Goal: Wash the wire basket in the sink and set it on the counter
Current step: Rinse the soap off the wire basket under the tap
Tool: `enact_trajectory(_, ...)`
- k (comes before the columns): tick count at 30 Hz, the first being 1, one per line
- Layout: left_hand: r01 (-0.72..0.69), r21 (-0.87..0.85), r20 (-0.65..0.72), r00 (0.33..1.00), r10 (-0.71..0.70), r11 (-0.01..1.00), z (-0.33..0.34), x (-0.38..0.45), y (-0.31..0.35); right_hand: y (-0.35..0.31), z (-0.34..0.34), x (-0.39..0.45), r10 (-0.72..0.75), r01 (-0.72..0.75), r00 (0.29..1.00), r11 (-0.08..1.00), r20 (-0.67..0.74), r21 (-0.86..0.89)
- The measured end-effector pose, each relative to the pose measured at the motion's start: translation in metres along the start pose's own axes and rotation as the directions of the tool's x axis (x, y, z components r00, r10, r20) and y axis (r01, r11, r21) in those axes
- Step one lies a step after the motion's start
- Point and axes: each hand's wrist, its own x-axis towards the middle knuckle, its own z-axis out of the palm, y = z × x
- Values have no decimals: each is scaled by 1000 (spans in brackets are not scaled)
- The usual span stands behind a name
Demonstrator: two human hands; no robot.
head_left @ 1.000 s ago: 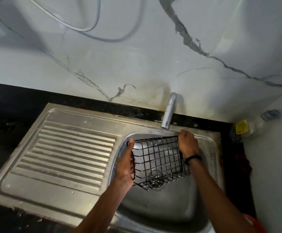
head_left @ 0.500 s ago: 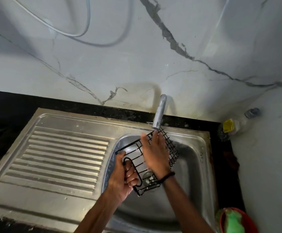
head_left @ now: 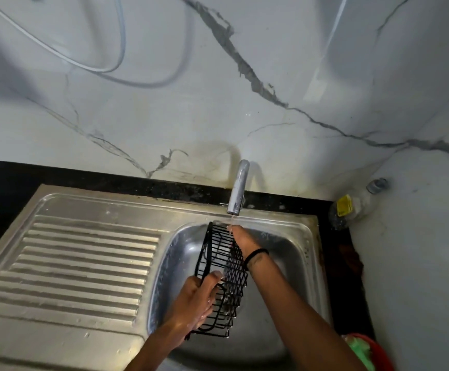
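Black wire basket (head_left: 224, 274) tilted on edge over the sink (head_left: 293, 266) bowl beneath the running tap (head_left: 237, 187), left hand (head_left: 192, 303) grip curled round its near rim, right hand (head_left: 244, 241) flat with straight fingers against its mesh, far-right bottle (head_left: 357, 203) with a yellow label, writing unreadable

White marble-veined wall (head_left: 271, 62), black counter (head_left: 84, 174), pale hose (head_left: 116, 49) hanging, dim light

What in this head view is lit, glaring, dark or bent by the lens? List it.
Head view: a bright pool of light falls on the wall behind the tap; glare shines on the draining board and the sink rim; the black counter at left is nearly lost in dark; the wide lens bows its edges; the wire basket reads sharply.
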Motion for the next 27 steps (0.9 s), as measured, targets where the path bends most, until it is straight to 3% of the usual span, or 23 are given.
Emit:
enact_trajectory(2,-75,153,51,996,68,985,-6,3,-2,-7,0,-14,18,-18,999,1000,40,3)
enact_trajectory(4,-161,384,136,984,116,909,-12,0,-2,-13,-2,-21,11,-9,997,1000,76,-24)
enact_trajectory(8,-296,782,265,954,137,549,-10,-10,-8,-21,-12,-16,-48,55,995,995,85,-85)
enact_trajectory(11,-371,897,328,923,200,241,-2,-15,-16,-10,-19,-11,-22,48,995,967,102,-252)
enact_trajectory(13,-386,904,343,912,225,185,-3,-17,-20,-1,-24,-10,-20,44,995,967,96,-251)
enact_trajectory(17,-424,868,369,899,237,259,-16,-22,-19,21,-42,-2,50,-51,999,993,-14,-107)
enact_trajectory(20,-462,772,309,873,378,436,-32,-9,-26,37,-58,-2,39,-38,994,999,-100,10)
enact_trajectory(22,-429,794,154,827,541,430,-49,13,-37,42,-63,-10,-18,33,990,994,-137,105)
enact_trajectory(24,-320,773,-71,814,576,547,-64,34,-45,48,-67,-16,-89,126,981,968,-172,216)
enact_trajectory(25,-270,675,-182,842,508,687,-71,42,-51,51,-69,-17,-129,181,969,951,-210,250)
enact_trajectory(27,-46,261,-256,960,115,964,-79,53,-57,54,-71,-23,-212,301,922,918,-323,258)
